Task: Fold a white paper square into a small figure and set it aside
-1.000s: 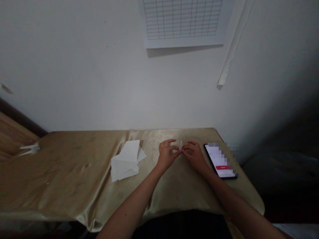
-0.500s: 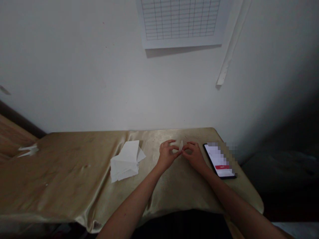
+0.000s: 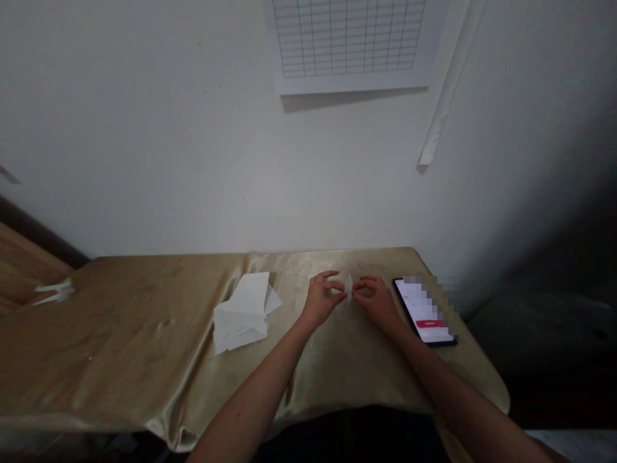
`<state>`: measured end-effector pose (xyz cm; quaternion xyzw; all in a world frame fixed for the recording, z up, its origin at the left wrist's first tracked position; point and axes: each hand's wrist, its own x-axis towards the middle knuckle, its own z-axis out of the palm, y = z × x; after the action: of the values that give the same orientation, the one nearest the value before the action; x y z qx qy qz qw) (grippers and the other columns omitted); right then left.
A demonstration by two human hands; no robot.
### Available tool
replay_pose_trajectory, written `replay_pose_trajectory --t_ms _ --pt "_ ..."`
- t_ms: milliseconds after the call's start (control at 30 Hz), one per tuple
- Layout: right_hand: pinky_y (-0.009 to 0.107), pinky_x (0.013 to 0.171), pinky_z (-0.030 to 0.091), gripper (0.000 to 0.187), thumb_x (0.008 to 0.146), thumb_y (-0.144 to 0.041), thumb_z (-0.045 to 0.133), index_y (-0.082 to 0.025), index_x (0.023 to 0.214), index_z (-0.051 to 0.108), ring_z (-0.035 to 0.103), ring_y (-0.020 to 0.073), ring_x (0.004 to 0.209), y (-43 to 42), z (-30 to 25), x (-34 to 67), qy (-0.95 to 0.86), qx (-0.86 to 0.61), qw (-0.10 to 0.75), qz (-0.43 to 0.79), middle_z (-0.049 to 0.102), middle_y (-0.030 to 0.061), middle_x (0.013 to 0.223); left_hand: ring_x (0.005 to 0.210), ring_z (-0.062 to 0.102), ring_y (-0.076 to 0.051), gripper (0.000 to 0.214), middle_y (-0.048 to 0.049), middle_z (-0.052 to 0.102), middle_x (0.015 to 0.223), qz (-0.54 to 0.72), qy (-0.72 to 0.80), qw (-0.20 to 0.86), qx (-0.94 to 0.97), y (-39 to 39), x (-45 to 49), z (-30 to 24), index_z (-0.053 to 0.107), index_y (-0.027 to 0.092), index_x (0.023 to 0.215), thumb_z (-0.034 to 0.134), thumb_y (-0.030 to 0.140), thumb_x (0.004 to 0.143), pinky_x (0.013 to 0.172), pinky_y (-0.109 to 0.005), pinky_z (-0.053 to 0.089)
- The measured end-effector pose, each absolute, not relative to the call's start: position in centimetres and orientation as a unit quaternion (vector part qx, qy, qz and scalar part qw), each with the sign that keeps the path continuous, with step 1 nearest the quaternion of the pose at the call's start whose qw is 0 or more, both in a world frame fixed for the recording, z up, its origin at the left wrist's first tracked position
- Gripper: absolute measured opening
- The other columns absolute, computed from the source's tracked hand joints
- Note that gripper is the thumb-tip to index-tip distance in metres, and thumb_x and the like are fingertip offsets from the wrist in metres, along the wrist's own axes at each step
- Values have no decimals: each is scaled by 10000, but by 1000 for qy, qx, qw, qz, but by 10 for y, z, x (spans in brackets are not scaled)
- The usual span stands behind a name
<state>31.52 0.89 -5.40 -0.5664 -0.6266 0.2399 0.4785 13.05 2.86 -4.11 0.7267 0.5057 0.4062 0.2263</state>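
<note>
- Pinched grip, thumb and finger of left hand (image 3: pixel 321 301) and of right hand (image 3: pixel 378 302) closed on opposite sides of small whitish piece (image 3: pixel 349 288)
- Piece stands about upright between the fingertips, over right half of cloth-covered table (image 3: pixel 357 373), toward far side; looks like thin paper, bulging mid-height, tapering at top and bottom
- Progress: reads as mid-handling, piece not set down; whether folding, opening or shaping is complete, too small to tell
- Left over, by the look: loose white papers (image 3: pixel 241 318) lie overlapped left of left hand, untouched; no finished piece I can pick out
- White forked scrap (image 3: pixel 56 292) at far left, well apart from both hands, its role unclear
- Phone (image 3: pixel 417 318) lies screen-up right of right hand, lit, partly pixelated, neither hand on it
</note>
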Motion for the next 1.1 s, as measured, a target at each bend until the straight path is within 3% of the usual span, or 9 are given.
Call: replay_pose_trajectory --t_ms 333,600,1100 --pt "464 1047 417 79 746 -309 696 -248 769 741 599 269 1111 10 -55 317 -636 -543 487 251 671 77 1150 1214 616 -251 173 -28 698 1263 395 510 229 729 30 129 -41 786 266 742 845 115 681 1114 -498 439" --pt "474 1048 395 107 744 -337 711 -237 750 750 599 282 1115 10 -49 320 -634 -557 480 238 691 87 1148 1133 681 -217 88 -61 720 1217 382 483 259 744 36 128 -46 813 266 824 813 204 762 1059 -401 505" --pt "440 1020 416 134 754 -335 690 -217 706 734 625 263 1071 9 -51 318 -636 -546 472 273 704 91 1106 1233 597 -245 83 -51 661 1317 382 517 213 736 31 131 -47 803 245 741 845 181 711 1114 -439 429"
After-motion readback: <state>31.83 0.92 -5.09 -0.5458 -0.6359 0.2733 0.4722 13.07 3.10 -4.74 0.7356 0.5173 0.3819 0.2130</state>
